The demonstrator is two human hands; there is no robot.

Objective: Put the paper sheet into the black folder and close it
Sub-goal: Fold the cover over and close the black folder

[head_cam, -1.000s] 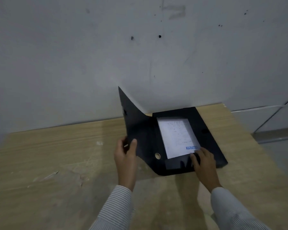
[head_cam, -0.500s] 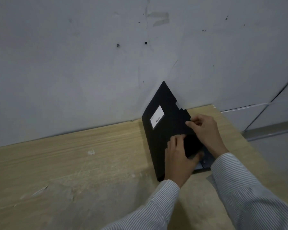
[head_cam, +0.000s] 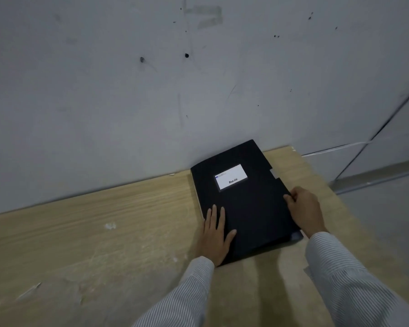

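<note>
Wall (head_cam: 128, 102) blocks behind; table (head_cam: 92, 232) left seemingly free

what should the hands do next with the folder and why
Probably press the right edge down with the right hand to seat the cover. The black folder lies cover-down on the table, the left hand flat on its near left corner, but the right hand grips the edge where a tab seems to stick out.

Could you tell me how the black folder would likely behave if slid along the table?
The black folder lies flat and closed, so it should slide, not tip. Its thin cover probably flexes if lifted by one edge. The wooden table looks smooth, so little resistance seems likely.
</note>
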